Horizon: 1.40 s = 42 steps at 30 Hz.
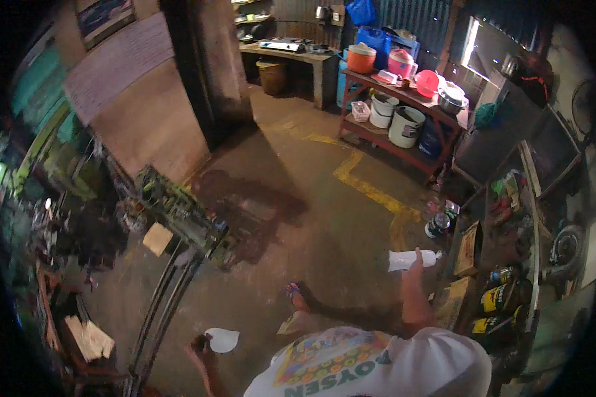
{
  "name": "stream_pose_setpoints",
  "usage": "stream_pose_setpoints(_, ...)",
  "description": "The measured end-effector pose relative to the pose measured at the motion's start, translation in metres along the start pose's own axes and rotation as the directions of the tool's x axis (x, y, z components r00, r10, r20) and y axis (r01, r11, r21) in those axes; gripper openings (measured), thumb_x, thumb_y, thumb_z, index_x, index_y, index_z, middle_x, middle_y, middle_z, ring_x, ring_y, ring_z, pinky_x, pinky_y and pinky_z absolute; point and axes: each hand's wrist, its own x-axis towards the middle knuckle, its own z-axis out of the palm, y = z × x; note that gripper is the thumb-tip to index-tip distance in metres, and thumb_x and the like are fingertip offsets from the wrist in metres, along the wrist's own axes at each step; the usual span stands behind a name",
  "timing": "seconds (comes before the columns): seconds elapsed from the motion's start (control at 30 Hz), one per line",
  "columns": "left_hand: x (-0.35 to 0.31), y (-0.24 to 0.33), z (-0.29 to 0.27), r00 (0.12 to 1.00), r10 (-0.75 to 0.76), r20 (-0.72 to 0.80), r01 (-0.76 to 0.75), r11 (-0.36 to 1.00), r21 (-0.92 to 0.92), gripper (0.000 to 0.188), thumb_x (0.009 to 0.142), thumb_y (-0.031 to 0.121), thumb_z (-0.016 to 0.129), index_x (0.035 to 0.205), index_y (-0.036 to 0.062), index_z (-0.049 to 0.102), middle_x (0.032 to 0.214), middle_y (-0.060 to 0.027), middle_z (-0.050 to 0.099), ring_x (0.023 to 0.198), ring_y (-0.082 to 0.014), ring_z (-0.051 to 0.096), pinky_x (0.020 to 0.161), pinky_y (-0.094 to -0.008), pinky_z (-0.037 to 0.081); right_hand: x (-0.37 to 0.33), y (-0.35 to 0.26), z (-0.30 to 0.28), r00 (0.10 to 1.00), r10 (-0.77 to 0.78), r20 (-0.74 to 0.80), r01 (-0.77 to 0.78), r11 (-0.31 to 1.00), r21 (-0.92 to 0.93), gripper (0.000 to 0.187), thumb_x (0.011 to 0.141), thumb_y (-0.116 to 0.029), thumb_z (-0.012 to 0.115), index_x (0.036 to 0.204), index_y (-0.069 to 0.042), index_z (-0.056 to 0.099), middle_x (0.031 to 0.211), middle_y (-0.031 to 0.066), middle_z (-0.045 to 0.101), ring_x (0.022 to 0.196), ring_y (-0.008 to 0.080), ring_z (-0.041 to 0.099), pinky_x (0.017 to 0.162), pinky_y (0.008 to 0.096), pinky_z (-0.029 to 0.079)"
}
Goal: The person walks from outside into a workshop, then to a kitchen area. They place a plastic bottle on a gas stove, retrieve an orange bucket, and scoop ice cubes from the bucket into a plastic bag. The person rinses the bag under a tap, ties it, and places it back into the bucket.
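Observation:
Near the bottom edge, my left hand (pixel 202 345) is closed on a white rounded piece (pixel 224 340), flat-looking and teardrop-shaped; its exact kind cannot be made out. Out to the right, my right hand (pixel 417 262) grips a white bottle-shaped package (pixel 401 260), held sideways with its narrow end pointing right. Both hands are apart from each other, above the brown floor (pixel 331 264). My sandalled foot (pixel 297 296) shows between them.
A green machine (pixel 172 202) with long metal rails (pixel 162 298) stands at left. At right are a cluttered shelf (pixel 503 231), yellow-labelled containers (pixel 496 298) and a dark bottle (pixel 437 225) on the floor. Buckets and pots crowd a red table (pixel 404 89) at the back.

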Motion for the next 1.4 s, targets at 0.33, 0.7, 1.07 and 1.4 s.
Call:
stream_pose_setpoints(0.33, 0.254, 0.104, 0.276, 0.927, 0.131, 0.352, -0.223, 0.946, 0.235, 0.014, 0.083, 0.007, 0.062, 0.085, -0.0046, 0.070, 0.076, -0.0181, 0.070, 0.068, -0.0258, 0.067, 0.069, -0.0360, 0.052, 0.107, -0.051, 0.050, 0.909, -0.209, -0.361, 0.246, 0.968, 0.060, 0.077, 0.068, -0.035, 0.087, 0.127, -0.001, 0.052, 0.114, 0.0152, 0.063, 0.095, 0.0361, 0.065, 0.078, 0.0527, 0.057)
stream_pose_setpoints(0.7, 0.517, 0.229, 0.560, 0.855, 0.350, 0.384, -0.437, 0.884, 0.168, 0.013, 0.085, 0.006, 0.057, 0.084, -0.0013, 0.068, 0.079, -0.0099, 0.067, 0.079, -0.0198, 0.064, 0.075, -0.0369, 0.051, 0.273, -0.043, 0.262, 0.842, -0.278, -0.462, 0.288, 0.956, -0.051, 0.075, 0.068, -0.024, 0.089, 0.129, 0.000, 0.054, 0.119, 0.0132, 0.062, 0.102, 0.0330, 0.063, 0.085, 0.0498, 0.056)
stream_pose_setpoints(1.07, 0.654, 0.276, 0.783, 0.948, 0.094, 0.305, -0.196, 0.926, 0.324, 0.018, 0.081, 0.010, 0.063, 0.088, -0.0033, 0.074, 0.081, -0.0159, 0.072, 0.076, -0.0232, 0.067, 0.078, -0.0360, 0.052, 0.492, -0.061, 0.586, 0.959, -0.259, -0.117, 0.228, 0.946, -0.231, 0.072, 0.065, -0.025, 0.090, 0.124, -0.001, 0.057, 0.113, 0.0084, 0.064, 0.099, 0.0259, 0.063, 0.087, 0.0425, 0.052)
stream_pose_setpoints(1.4, 0.723, 0.256, 0.949, 0.927, 0.078, 0.366, -0.219, 0.905, 0.364, 0.016, 0.083, 0.008, 0.062, 0.083, -0.0029, 0.073, 0.080, -0.0175, 0.072, 0.076, -0.0265, 0.069, 0.075, -0.0369, 0.051, 0.591, -0.048, 0.803, 0.960, -0.247, 0.130, 0.250, 0.555, -0.793, 0.063, 0.068, -0.019, 0.083, 0.122, -0.003, 0.055, 0.111, 0.0128, 0.064, 0.099, 0.0275, 0.064, 0.086, 0.0426, 0.051)
